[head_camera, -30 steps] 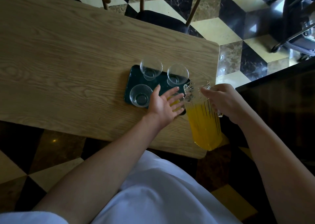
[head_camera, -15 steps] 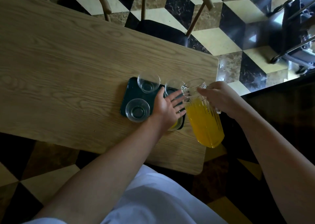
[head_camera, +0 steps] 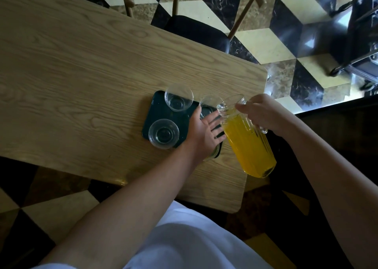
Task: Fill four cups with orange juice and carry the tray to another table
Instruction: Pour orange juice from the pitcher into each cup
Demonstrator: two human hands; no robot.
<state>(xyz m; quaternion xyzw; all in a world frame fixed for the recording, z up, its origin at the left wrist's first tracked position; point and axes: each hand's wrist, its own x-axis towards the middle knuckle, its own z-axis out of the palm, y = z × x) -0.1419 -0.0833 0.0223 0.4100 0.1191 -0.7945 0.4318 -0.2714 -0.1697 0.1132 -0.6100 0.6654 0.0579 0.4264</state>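
Note:
A dark green tray (head_camera: 161, 110) lies near the right end of the wooden table (head_camera: 81, 74). On it stand clear cups: an empty one at the near left (head_camera: 163, 133), an empty one at the far left (head_camera: 179, 97), and one at the far right (head_camera: 209, 103). A fourth cup (head_camera: 213, 156) with juice is mostly hidden under my left hand (head_camera: 204, 131), which lies over the tray's right side with fingers spread. My right hand (head_camera: 263, 113) grips the handle of a ribbed glass pitcher (head_camera: 248, 144) of orange juice, its spout tilted toward the far-right cup.
A wooden chair with a dark seat (head_camera: 196, 31) stands behind the table. The floor is patterned tile. A dark counter (head_camera: 347, 129) lies to the right, and a wheeled cart (head_camera: 360, 43) stands at the far right.
The pitcher has moved from the near-right cup up to the far-right cup. My left hand has slid forward over the near-right cup, covering it.

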